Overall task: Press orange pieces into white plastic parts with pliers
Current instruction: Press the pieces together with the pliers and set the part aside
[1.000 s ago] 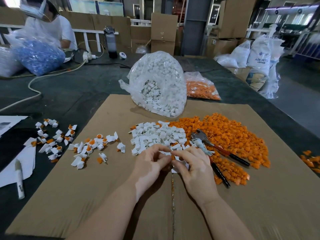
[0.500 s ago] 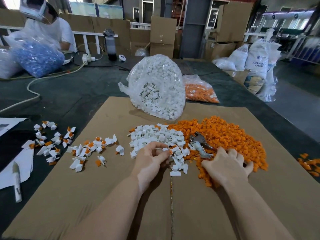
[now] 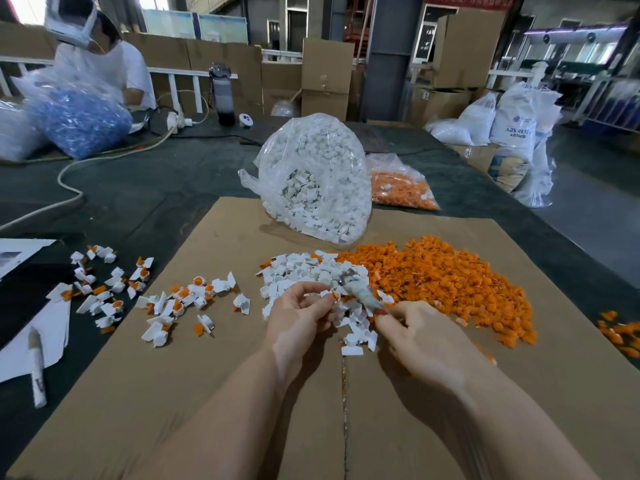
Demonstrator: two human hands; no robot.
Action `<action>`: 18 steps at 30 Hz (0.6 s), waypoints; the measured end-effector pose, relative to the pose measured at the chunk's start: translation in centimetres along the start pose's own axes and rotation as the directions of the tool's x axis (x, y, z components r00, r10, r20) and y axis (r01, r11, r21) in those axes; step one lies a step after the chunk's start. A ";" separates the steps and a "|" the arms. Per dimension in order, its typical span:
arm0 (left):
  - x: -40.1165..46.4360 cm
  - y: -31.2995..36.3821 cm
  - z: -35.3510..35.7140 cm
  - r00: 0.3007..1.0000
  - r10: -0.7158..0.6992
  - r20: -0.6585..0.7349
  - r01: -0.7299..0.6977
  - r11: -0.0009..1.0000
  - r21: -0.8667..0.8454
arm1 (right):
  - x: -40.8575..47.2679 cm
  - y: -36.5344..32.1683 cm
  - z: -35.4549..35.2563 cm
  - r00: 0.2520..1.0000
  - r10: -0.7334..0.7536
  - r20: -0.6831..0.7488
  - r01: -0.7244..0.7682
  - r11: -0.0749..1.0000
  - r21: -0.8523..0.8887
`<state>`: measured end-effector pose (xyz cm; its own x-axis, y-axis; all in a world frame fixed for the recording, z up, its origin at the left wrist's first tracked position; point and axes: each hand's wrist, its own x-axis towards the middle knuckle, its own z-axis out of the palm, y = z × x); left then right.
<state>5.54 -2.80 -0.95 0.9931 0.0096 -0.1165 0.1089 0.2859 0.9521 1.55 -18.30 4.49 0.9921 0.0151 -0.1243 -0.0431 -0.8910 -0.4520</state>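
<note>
The left hand [image 3: 299, 318] pinches a white part [image 3: 330, 295] with an orange piece in it between thumb and fingertips, just above the near edge of the white pile [image 3: 311, 275]. The pliers [image 3: 358, 291] point their metal nose at that part, close to touching it; whether the nose is closed on it is too blurred to tell. The right hand [image 3: 420, 336] grips the pliers' handles, fingers curled round them. Right of the white pile, and touching it, spreads the orange pile [image 3: 446, 278]. All of this lies on a cardboard sheet [image 3: 214, 393] over the dark worktop [image 3: 145, 199]. Left of the hands, assembled white-and-orange parts [image 3: 173, 303] lie scattered across the sheet's edge. Behind the piles a clear bag of white parts [image 3: 311, 178] stands, with a bag of orange pieces [image 3: 401, 188] beside it. A marker [image 3: 37, 368] lies at far left.
</note>
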 end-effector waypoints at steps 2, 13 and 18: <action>0.0 0.2 0.0 1.000 -0.012 -0.025 0.012 0.999 -0.032 | -0.3 -0.7 -0.3 0.998 -0.034 0.057 0.032 0.999 0.039; 0.0 0.6 -0.1 0.994 -0.020 -0.104 0.005 0.990 -0.141 | -0.7 -1.9 -1.1 0.975 -0.084 0.205 0.062 0.992 0.111; -0.1 0.7 -0.2 0.994 -0.022 -0.103 0.008 0.990 -0.139 | -0.6 -2.3 -0.5 0.981 -0.089 0.172 0.078 0.994 0.070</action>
<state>5.55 -2.41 -0.35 0.9809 0.1015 -0.1659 0.1096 0.4161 0.9027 1.08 -16.47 6.06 0.9571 0.1721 -0.2333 0.0264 -0.8531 -0.5211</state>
